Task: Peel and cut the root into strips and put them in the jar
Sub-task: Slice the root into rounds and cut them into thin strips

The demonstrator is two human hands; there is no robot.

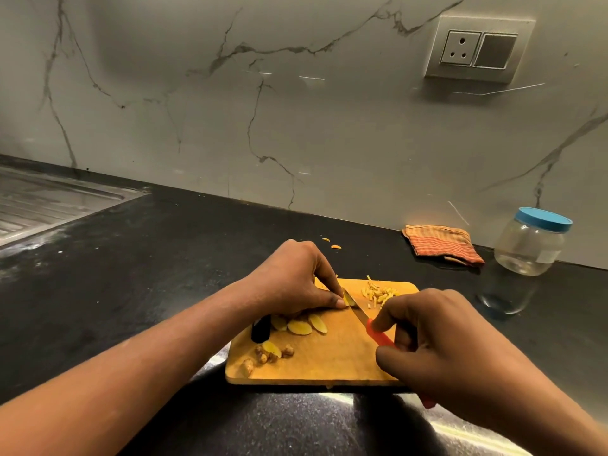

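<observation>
Folded orange striped cloth (442, 245) on black tabletop (131, 274), close against veined marble wall (296, 126). Steel sink drainboard (49, 199) far left. Socket plate (478, 49) high on the right.

The cutting board (329, 357) is orange-brown wood. On it, the root piece (349, 301), root slices (300, 327) and strips (378, 292) are pale yellow, the peelings (263, 357) are brown, and the knife (381, 338) has a red handle. Under the board, the counter (131, 274) is speckled black. Behind the board, the cloth (442, 245) is striped orange and brown, the jar (526, 251) is clear with a blue lid (543, 219), and the wall (296, 110) is white with grey veins.
</observation>
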